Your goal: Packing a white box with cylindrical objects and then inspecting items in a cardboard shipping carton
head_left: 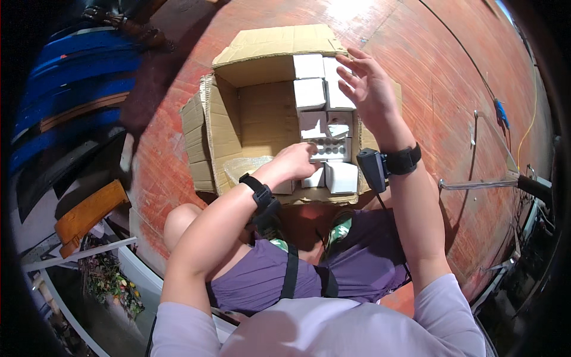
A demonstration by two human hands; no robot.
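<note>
An open cardboard box [267, 119] lies in front of me, with several small white boxes [309, 94] stacked along its right side. Among these sits a white tray with rows of round holes [331, 148]. My left hand [297, 160] reaches into the carton, its fingers closed on the left end of that tray; the fingertips are partly hidden. Above the carton's right edge hovers my right hand [370, 89], fingers apart and holding nothing. A torn white flap [338, 129] shows just beyond the tray, and another white box [342, 177] stands on its near side.
Clear plastic wrap [247, 169] lies in the carton's near left corner. To the right are a metal frame [482, 184] and a blue-handled tool [502, 113] on the red floor [428, 77]. Blue slats [83, 77] and a wooden piece [92, 214] stand at left.
</note>
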